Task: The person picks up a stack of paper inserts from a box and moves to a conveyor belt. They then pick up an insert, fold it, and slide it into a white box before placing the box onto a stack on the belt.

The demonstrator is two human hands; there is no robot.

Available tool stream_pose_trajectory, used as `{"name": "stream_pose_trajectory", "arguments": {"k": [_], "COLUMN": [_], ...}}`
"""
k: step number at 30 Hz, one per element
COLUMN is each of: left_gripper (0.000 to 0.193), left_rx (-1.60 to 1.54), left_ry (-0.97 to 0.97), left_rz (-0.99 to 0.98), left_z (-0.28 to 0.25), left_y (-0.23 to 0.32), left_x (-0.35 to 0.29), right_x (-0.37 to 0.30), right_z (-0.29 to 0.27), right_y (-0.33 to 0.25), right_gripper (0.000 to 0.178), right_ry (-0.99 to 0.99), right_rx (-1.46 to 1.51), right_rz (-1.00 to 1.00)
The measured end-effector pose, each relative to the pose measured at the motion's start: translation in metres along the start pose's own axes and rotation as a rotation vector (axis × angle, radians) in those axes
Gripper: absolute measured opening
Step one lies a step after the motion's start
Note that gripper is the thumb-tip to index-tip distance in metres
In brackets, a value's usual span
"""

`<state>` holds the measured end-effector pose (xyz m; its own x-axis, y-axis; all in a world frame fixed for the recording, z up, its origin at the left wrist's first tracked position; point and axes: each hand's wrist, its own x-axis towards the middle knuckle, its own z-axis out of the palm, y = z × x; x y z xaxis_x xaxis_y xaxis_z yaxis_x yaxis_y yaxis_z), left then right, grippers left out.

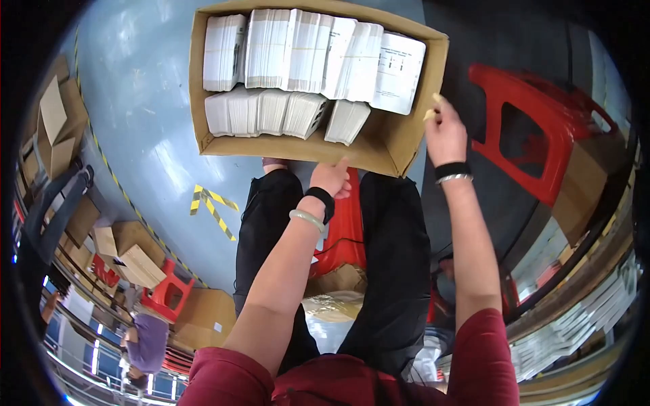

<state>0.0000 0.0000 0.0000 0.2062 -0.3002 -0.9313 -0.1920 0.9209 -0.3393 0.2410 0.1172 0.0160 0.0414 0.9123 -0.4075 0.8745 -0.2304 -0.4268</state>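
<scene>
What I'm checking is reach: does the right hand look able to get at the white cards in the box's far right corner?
Probably yes: the right hand looks empty beside the open-topped box, with only the side wall between it and the uncovered white cards.

The blue-grey floor point(142, 101) shines under the lights around a taped arrow point(215, 211); a striped line point(110, 169) runs left of that arrow, dark flooring point(467, 40) and a red stool point(560, 135) well right.

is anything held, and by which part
Cannot be told: left hand is by the near wall of the cardboard box, right hand by its right wall.
</scene>
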Motion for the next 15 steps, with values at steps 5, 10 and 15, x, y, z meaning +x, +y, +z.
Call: {"name": "stream_pose_trajectory", "arguments": {"k": [5,10,15], "left_gripper": [0.069,0.083,0.096], "left_rx": [0.808,0.934,0.921], "left_ry": [0.79,1.079,1.074], "left_rz": [1.023,1.007,0.874], "left_z": [0.056,0.068,0.092], "left_y": [0.054,0.079,0.083], "left_x": [-0.007,0.02,0.03], "right_x": [-0.048,-0.089,-0.116], "right_z": [0.026,0.036,0.029], "right_y": [0.01,0.007,0.03], "right_gripper": [0.035,0.032,0.03], "right_ry": [-0.006,-0.092,-0.092], "right_rx": [0.339,0.511,0.54], "right_rz": [0.019,0.144,0.254]}}
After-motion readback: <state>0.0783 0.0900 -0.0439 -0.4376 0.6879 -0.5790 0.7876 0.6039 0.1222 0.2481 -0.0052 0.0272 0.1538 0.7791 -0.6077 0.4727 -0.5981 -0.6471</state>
